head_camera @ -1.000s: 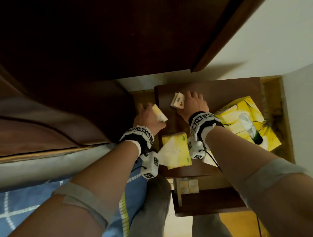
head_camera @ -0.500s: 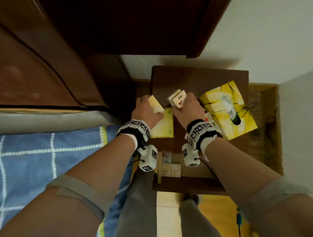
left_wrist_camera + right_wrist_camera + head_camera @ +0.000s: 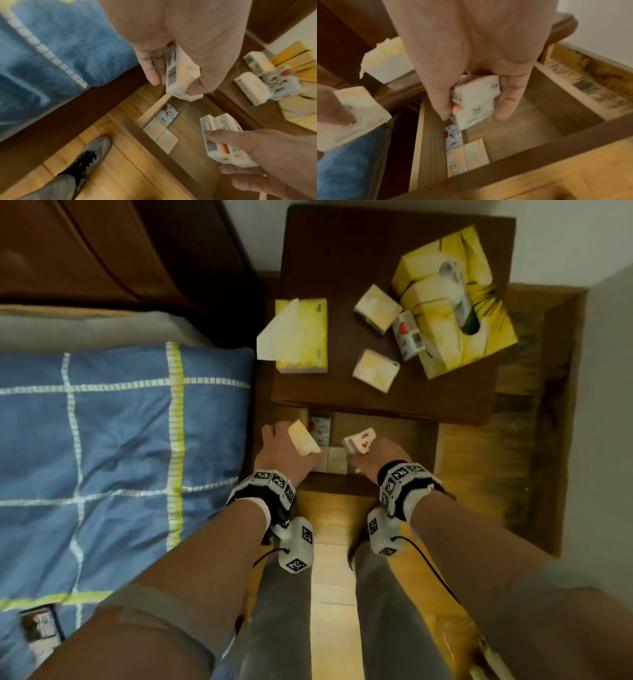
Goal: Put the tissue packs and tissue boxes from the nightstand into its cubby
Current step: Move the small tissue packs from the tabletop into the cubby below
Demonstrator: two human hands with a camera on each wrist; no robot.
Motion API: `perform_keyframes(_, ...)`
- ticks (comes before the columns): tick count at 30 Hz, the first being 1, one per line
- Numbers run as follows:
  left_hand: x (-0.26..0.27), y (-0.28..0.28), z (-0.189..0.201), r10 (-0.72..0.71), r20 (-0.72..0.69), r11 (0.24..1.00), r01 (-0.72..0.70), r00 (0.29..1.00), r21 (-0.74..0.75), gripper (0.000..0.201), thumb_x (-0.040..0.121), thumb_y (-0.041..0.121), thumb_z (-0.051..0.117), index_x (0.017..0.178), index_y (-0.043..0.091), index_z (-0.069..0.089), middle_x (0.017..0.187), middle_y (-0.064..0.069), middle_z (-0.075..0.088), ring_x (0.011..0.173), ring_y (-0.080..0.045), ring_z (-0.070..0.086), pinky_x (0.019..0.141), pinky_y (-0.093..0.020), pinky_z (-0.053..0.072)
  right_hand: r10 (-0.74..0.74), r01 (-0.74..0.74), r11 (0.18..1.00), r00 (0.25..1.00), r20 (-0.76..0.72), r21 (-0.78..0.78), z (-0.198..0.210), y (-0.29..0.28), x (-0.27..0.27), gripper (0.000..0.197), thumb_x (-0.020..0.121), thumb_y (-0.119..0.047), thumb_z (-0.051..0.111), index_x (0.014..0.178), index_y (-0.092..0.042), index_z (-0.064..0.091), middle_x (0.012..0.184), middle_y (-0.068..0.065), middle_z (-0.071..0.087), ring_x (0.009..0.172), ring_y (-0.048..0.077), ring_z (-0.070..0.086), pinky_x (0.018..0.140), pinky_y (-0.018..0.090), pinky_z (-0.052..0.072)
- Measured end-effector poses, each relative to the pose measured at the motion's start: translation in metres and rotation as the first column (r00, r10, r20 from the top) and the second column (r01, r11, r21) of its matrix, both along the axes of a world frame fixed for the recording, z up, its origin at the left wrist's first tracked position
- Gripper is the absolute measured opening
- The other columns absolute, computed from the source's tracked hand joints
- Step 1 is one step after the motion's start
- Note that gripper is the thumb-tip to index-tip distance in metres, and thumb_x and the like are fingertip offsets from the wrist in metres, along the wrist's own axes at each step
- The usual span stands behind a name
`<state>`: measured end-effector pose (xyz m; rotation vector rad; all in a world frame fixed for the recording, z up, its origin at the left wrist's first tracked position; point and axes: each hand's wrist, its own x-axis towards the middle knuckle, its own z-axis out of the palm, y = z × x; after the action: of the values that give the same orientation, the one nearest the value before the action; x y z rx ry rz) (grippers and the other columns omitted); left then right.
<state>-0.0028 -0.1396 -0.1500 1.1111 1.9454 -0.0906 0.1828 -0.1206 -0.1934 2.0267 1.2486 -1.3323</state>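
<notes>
My left hand (image 3: 284,450) grips a cream tissue pack (image 3: 303,438) over the left end of the open cubby drawer (image 3: 411,440). My right hand (image 3: 373,455) grips two white packs with red print (image 3: 359,440) over the drawer's middle. In the right wrist view the right hand (image 3: 473,115) holds the two stacked packs (image 3: 474,100) just above the drawer floor (image 3: 522,128). In the left wrist view the left hand (image 3: 175,85) pinches its pack (image 3: 181,75). Three packs (image 3: 161,128) lie in the drawer's left corner. On the nightstand top (image 3: 342,251) sit two yellow tissue boxes (image 3: 301,335) (image 3: 455,299) and three small packs (image 3: 376,308).
A bed with a blue checked cover (image 3: 120,440) lies close on the left, its dark headboard (image 3: 120,251) behind. A white wall stands at the right. My legs and a shoe (image 3: 92,150) stand on the wooden floor (image 3: 479,474) in front of the drawer.
Both hands lifted their packs off the nightstand top and drew back toward me, down to the open drawer. The view tilted down, so the whole nightstand top now shows.
</notes>
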Motion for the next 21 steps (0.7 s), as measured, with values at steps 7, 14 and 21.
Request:
perform_keyframes(7,-0.027,-0.011,-0.063,0.057,0.063,0.998,-0.057,0.996,-0.007,0.085,0.070,0.035,0.082,0.142,0.025,0.040,0.136,-0.008,0.037,0.115,-0.028,0.054,0.086,-0.030,0.041,-0.157,0.154,0.987,0.985,0.076,0.049,-0.074,0.007,-0.032,0.068,0.072,-0.055,0.071,0.120,-0.010,0.053,0.111,0.011,0.065,0.098,0.033,0.066,0.082,0.044,0.057)
perform_keyframes(14,-0.040,0.003,-0.095,-0.037,0.128,0.999,0.039,0.991,-0.011,0.080,0.071,0.032,0.080,0.141,0.023,0.041,0.134,-0.007,0.043,0.117,-0.029,0.054,0.095,-0.038,0.047,-0.241,0.233,0.969,0.965,0.101,0.079,-0.118,0.011,-0.045,0.069,0.077,-0.047,0.072,0.129,-0.010,0.047,0.127,0.014,0.059,0.113,0.036,0.061,0.086,0.042,0.052)
perform_keyframes(21,-0.046,0.007,-0.101,-0.051,0.157,0.998,0.054,0.986,-0.016,0.079,0.072,0.034,0.080,0.140,0.022,0.043,0.132,-0.006,0.046,0.119,-0.028,0.054,0.098,-0.041,0.047,-0.174,0.169,0.981,0.984,0.041,0.099,-0.118,0.005,-0.041,0.064,0.078,-0.045,0.072,0.132,-0.020,0.049,0.123,0.010,0.065,0.111,0.034,0.063,0.085,0.037,0.051)
